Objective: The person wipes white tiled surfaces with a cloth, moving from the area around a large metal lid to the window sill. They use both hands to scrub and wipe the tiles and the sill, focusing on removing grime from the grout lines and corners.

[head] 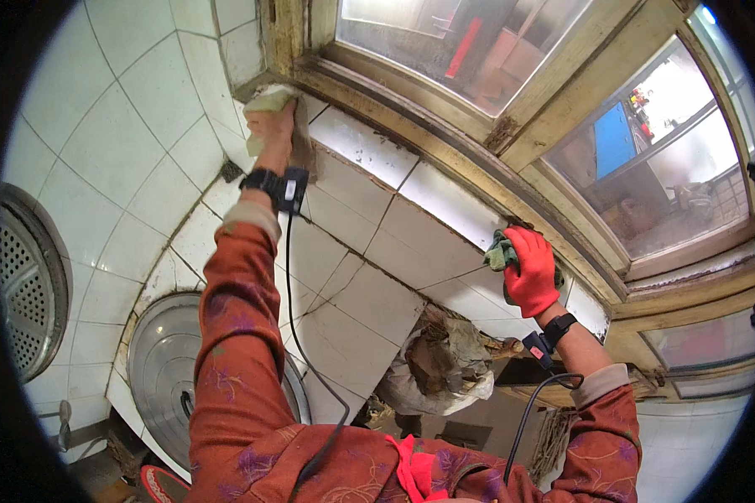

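Observation:
My bare left hand [272, 124] reaches to the far corner where the tiled ledge meets the side wall. It presses on a pale yellowish cloth [270, 100], which is blurred, so its exact kind is hard to tell. My right hand [531, 270], in a red glove, grips a crumpled green cloth [500, 251] on the white tiled window sill [456, 198]. The fingers rest close below the worn wooden window frame [415, 119]. Each wrist carries a black strap with a small box and a cable.
A round metal lid [157, 371] lies on the tiled counter [346, 333] at left. A perforated metal steamer tray [25, 283] leans at the left wall. Below the counter edge stands a crumpled whitish sack [465, 396], near bundled sticks [550, 440]. Glass panes [654, 151] rise beyond the sill.

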`<act>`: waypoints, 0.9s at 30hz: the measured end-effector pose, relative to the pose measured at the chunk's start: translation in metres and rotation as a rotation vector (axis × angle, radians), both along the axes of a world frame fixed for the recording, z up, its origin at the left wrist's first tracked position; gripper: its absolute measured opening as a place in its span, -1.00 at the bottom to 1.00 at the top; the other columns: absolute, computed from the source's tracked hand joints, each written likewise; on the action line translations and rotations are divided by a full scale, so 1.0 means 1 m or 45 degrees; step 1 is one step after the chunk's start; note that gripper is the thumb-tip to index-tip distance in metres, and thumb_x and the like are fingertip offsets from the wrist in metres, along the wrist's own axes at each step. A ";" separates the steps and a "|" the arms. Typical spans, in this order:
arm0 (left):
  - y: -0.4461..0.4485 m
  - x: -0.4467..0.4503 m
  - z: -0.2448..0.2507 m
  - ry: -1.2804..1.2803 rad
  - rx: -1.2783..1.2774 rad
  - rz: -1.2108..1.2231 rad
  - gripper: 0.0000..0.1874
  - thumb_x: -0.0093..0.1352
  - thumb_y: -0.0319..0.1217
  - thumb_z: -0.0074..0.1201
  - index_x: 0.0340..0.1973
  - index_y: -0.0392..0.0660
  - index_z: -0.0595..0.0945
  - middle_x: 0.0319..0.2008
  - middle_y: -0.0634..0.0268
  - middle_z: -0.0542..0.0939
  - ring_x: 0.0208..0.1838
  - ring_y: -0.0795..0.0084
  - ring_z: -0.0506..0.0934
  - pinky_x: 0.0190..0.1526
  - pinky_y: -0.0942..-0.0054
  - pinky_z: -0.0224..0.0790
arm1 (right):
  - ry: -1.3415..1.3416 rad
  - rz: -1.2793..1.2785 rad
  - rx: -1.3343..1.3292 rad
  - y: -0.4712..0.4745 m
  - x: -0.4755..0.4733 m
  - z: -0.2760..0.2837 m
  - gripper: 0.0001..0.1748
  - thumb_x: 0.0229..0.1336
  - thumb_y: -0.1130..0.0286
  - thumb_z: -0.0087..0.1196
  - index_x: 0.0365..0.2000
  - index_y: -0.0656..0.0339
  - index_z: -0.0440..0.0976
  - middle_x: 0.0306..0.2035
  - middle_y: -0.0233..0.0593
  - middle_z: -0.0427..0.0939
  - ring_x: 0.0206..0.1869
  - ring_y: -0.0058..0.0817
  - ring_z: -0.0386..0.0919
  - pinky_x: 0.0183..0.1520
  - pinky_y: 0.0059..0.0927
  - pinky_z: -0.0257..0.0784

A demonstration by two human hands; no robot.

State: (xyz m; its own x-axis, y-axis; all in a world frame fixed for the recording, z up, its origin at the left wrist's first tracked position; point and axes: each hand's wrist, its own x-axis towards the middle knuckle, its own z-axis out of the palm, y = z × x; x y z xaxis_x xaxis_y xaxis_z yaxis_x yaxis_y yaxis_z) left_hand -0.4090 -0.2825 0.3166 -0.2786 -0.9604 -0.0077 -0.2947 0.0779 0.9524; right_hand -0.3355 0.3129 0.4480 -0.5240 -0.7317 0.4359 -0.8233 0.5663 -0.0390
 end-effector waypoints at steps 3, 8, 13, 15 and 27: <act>-0.017 -0.008 0.007 -0.048 0.155 0.071 0.38 0.12 0.18 0.50 0.52 -0.36 -0.02 0.42 -0.25 0.21 0.53 -0.18 0.19 0.48 -0.06 0.15 | -0.001 -0.002 0.002 0.000 0.001 -0.001 -0.23 -0.17 0.58 0.22 0.20 0.13 0.48 0.16 -0.08 0.57 0.18 0.02 0.51 0.21 -0.03 0.39; -0.005 -0.007 -0.020 0.467 -0.084 0.191 -0.01 0.36 0.21 0.27 0.35 -0.37 0.32 0.25 -0.15 0.49 0.28 -0.08 0.50 0.32 0.05 0.35 | -0.023 -0.031 0.019 -0.001 0.002 -0.001 -0.24 -0.17 0.61 0.20 0.19 0.14 0.49 0.17 -0.04 0.58 0.19 0.06 0.51 0.24 -0.03 0.40; 0.108 0.003 -0.065 0.472 0.115 0.343 -0.21 0.52 0.16 0.07 0.31 -0.34 0.42 0.24 -0.10 0.55 0.21 -0.02 0.54 0.30 0.09 0.32 | 0.015 -0.062 0.050 -0.006 0.004 -0.003 -0.26 -0.15 0.62 0.13 0.19 0.17 0.51 0.17 0.01 0.58 0.19 0.07 0.52 0.25 -0.03 0.39; 0.186 0.020 -0.076 0.493 0.210 0.270 -0.19 0.52 0.18 0.03 0.34 -0.32 0.38 0.28 -0.08 0.51 0.25 -0.02 0.50 0.33 0.08 0.27 | 0.005 -0.081 0.060 -0.006 0.006 -0.003 -0.27 -0.14 0.63 0.10 0.19 0.18 0.51 0.17 0.02 0.58 0.20 0.07 0.52 0.27 -0.03 0.38; 0.180 0.046 -0.142 0.657 0.452 0.078 -0.07 0.53 0.29 -0.21 0.54 -0.18 0.14 0.49 0.01 0.26 0.47 0.02 0.23 0.52 0.00 -0.04 | -0.066 -0.078 0.121 -0.005 0.003 -0.002 -0.20 -0.15 0.65 -0.04 0.25 0.25 0.47 0.18 0.13 0.56 0.22 0.16 0.50 0.36 -0.01 0.34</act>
